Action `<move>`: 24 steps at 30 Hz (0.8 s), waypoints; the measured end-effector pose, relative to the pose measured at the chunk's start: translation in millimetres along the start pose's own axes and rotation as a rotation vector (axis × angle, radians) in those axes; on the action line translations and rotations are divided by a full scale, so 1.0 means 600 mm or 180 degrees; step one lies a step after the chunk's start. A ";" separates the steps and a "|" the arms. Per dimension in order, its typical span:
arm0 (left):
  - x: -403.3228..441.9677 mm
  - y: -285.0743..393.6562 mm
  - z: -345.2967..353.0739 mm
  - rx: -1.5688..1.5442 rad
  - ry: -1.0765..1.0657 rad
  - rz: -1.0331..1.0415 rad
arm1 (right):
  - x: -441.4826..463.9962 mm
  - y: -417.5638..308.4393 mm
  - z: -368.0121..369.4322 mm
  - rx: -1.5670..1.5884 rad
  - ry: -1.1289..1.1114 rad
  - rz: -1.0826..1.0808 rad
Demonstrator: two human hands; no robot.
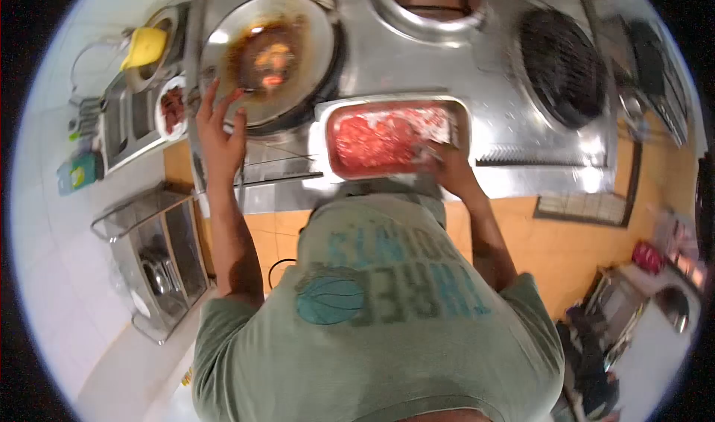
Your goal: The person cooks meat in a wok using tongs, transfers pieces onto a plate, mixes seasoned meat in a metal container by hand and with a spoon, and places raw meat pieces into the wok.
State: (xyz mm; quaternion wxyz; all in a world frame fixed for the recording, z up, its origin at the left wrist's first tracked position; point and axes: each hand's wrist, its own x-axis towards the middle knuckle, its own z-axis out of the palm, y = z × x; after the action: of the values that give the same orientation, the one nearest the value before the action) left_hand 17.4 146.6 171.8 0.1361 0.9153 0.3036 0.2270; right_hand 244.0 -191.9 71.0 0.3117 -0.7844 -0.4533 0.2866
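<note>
My left hand point(222, 130) is beside the left rim of a large wok point(322, 38), its fingers apart and nothing seen in them. Dark oily liquid point(242, 57) with orange-brown pieces lies in the wok. In front of my body, a rectangular metal tray point(463, 124) holds wet red minced meat point(372, 140), with a whitish layer at its far right. My right hand point(453, 170) is closed at the tray's near right corner. A blurred greyish thing shows by its fingertips, too unclear to name.
The steel stove top point(357, 64) carries an open burner ring point(428, 31) at the back and a dark round grate point(562, 68) on the right. Left of the stove are a white bowl point(183, 130) edged around dark red pieces, a sink point(115, 124) and a wire rack point(160, 262).
</note>
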 end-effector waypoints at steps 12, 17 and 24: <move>-0.147 0.157 0.213 -0.1131 -0.0526 0.0482 | -0.114 -0.027 -0.020 -0.0441 -0.0035 0.0432; -0.186 0.177 0.254 -0.0613 -0.0312 0.0392 | -0.027 -0.197 -0.057 0.0230 -0.0097 -0.0703; -0.330 0.147 0.150 -0.5635 0.0760 -0.2253 | 0.073 -0.434 0.111 -0.0010 -0.1525 -0.2638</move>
State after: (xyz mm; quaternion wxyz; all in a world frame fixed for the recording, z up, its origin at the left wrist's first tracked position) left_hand -35.5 -54.3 62.4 0.8068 0.3068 0.2927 0.4115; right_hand 75.2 -35.0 215.9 0.2852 -0.4499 -0.7874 0.3102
